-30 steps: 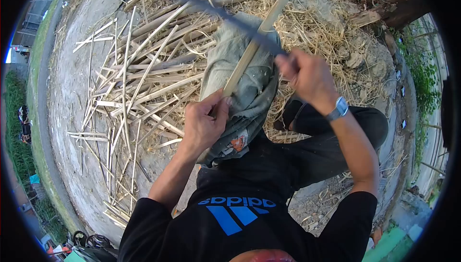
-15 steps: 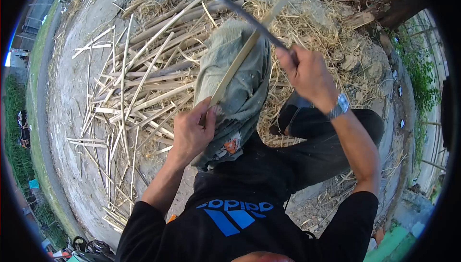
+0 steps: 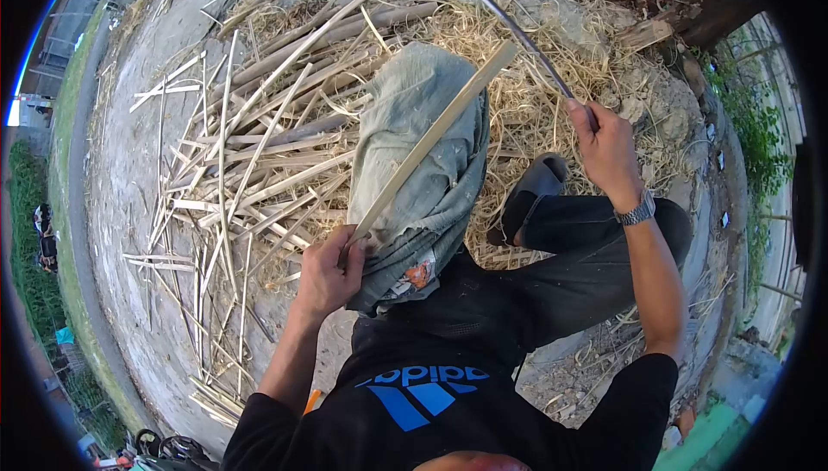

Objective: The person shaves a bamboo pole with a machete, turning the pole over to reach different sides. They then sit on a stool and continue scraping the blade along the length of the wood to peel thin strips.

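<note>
My left hand (image 3: 329, 271) is closed round the near end of a flat bamboo strip (image 3: 435, 132). The strip slants up and to the right across a grey-green cloth (image 3: 405, 109) draped over my leg. My right hand (image 3: 607, 148), a metal watch on its wrist, grips the handle of a long, thin, curved knife (image 3: 504, 15). Its dark blade reaches up and to the left, past the strip's far end and apart from it. Where the handle lies inside my fist is hidden.
Many split bamboo strips (image 3: 259, 156) lie crisscrossed on the ground to the left. Curly shavings (image 3: 552, 126) spread beyond the cloth and to the right. A tree trunk (image 3: 720, 9) stands at the upper right. My bent right leg (image 3: 595, 242) and a grey slipper (image 3: 545, 175) are beside the cloth.
My right hand has moved right and slightly down with the knife, whose blade has come away from the strip. My left hand has shifted slightly down and left with the strip.
</note>
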Available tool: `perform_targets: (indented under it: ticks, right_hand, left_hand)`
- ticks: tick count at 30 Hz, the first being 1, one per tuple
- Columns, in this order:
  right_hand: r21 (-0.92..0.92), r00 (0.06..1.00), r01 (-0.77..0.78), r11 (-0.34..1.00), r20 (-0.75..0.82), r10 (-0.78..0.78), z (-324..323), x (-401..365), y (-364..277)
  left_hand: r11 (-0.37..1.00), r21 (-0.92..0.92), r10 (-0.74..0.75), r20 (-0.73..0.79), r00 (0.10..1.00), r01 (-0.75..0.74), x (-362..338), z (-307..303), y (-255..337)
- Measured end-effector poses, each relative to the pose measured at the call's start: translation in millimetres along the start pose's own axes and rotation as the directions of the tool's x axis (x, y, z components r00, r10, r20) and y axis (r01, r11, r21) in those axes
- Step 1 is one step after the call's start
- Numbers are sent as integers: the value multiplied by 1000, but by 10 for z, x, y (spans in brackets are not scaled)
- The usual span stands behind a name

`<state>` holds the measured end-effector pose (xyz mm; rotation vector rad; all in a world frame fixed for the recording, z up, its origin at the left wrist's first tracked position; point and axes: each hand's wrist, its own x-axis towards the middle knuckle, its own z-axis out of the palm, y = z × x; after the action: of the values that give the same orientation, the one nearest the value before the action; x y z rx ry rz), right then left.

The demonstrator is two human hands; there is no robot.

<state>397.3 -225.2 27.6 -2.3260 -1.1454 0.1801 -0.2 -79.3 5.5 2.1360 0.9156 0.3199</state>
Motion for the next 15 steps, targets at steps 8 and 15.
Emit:
perform_targets:
  ticks: [8,15]
  right_hand:
    - [531,989,-24,847,-111,98,84,-339,-573]
    - [237,970,140,962,160,-180,426,-546,-821]
  left_hand:
    - [998,55,7,28,1000,-9,153,-180,-6]
    - [980,122,147,72,987,-155,306,-128,207]
